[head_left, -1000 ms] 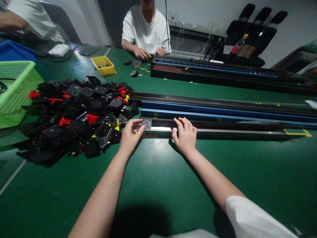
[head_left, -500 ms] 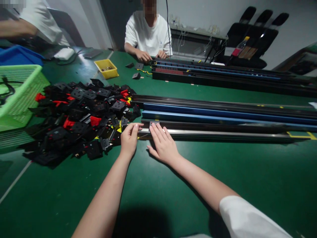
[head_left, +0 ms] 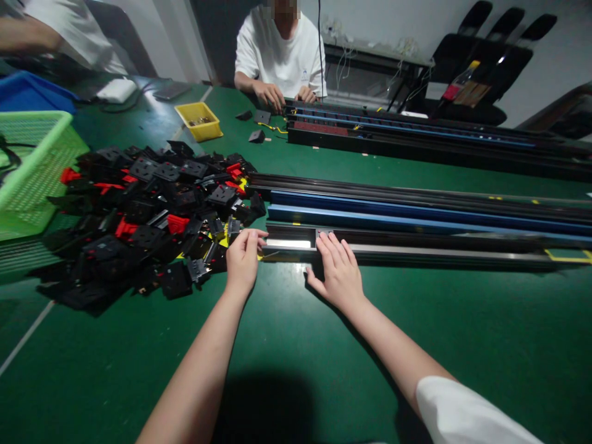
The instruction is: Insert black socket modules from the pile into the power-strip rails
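A long black metal rail with a bright inner channel lies across the green table in front of me. My left hand pinches the rail's left end between thumb and fingers. Stretched out flat, my right hand presses its fingertips on a small dark plate that sits in the rail's channel; the fingers cover most of this plate. Just left of my left hand spreads a heap of black plastic modules, with red and yellow parts among them.
Behind the rail lie blue rails and another black rail. A green basket and a yellow bin stand to the left. Across the table a person handles a long black housing.
My right hand has slid to the right along the rail, and the small plate has moved with it. A longer bright stretch of channel now shows. My left hand stays at the rail's end.
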A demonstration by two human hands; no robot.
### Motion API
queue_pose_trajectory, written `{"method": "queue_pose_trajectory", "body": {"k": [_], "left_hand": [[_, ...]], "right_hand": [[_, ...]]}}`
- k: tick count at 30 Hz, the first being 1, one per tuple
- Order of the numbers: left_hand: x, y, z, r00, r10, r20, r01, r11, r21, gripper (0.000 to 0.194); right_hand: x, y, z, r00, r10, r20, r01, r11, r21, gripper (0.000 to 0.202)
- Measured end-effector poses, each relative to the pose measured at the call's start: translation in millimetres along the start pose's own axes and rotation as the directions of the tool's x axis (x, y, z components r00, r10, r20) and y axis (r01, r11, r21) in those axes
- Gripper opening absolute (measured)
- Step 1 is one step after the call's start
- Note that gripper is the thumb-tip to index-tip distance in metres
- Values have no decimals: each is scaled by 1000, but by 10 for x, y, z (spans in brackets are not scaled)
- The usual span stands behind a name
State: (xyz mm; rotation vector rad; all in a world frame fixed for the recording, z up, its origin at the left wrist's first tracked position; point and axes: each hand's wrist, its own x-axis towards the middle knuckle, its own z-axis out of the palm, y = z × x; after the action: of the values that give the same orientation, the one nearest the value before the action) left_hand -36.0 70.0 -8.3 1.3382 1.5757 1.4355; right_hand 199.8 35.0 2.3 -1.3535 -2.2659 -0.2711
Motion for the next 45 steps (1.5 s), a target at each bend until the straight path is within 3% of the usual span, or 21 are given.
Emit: {"method": "queue_pose_trajectory", "body": {"k": [9,19,28,34,38,45], "left_hand": [[-14,26,-1,1000,2,5,-2,999,44,32],[-29,45,-7,1000,7,-19,-5,995,97,32],[-76,108,-20,978,150,-149,-112,965,236,32],[-92,138,-9,912,317,-262,-201,900,387,26],[-95,116,8,892,358,-276,-248,898,364,22],[-97,44,40,900,293,-323,-218,944,249,29]], "right_hand": [[70,-52,59,999,28,-29,-29,999,-25,63],[22,-36,51,998,31,46,-32,999,20,76],[25,-40,3,990,71,119,-73,997,12,74],[26,-28,-34,984,59,169,-58,998,-9,69],[9,-14,-40,983,41,180,-44,999,12,68],[-1,21,-61,981,21,193,-26,999,23,65]]}}
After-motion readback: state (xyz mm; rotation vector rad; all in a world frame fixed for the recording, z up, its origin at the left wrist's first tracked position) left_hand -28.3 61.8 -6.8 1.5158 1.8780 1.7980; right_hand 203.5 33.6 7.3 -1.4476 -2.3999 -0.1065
